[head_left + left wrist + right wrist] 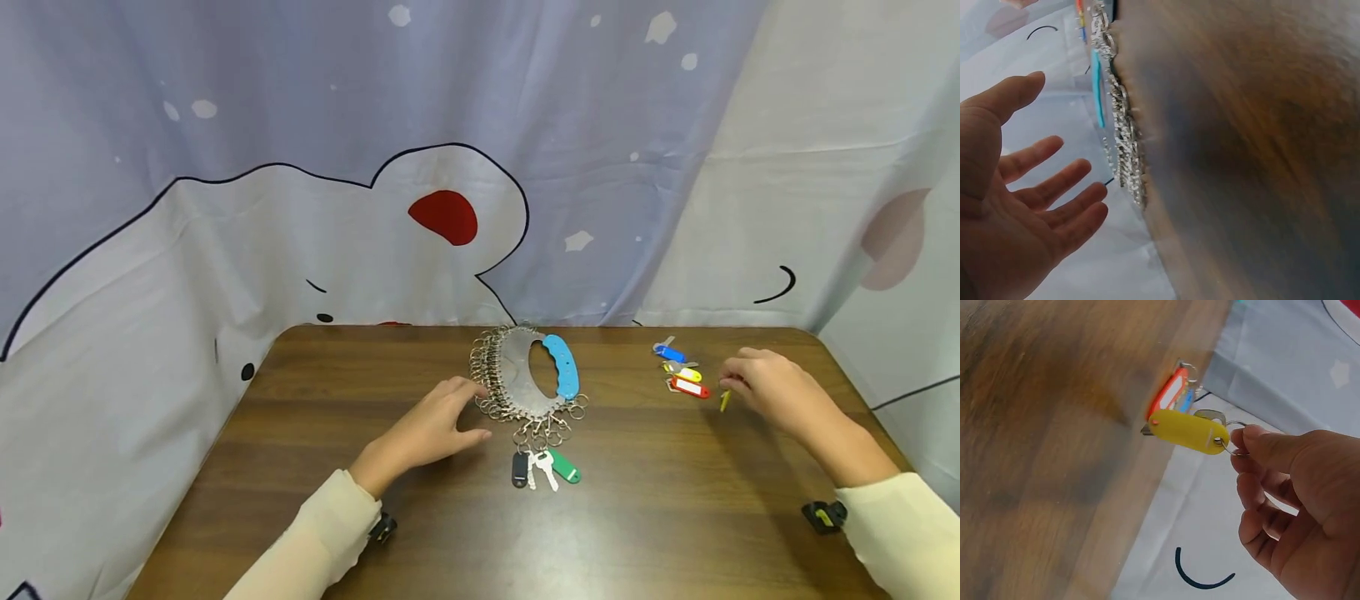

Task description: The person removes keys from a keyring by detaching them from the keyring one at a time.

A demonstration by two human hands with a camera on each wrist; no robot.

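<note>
My right hand (776,392) pinches the metal ring of a yellow key tag (1186,431) between thumb and forefinger. The tag hangs above the right part of the table, and part of a key shows behind it in the right wrist view. My left hand (431,423) is held with its fingers spread and nothing in it, beside a metal key holder (517,375). This holder is a curved plate with a blue grip (562,367) and many small clips and rings along its edge. A black key tag (521,469), a green key tag (565,467) and silver keys (545,467) lie at its near side.
Left of my right hand lie a blue key tag (670,354), another yellow tag (689,375) and a red tag (689,387), with keys among them. The brown wooden table (600,542) ends at a patterned curtain (450,100) behind.
</note>
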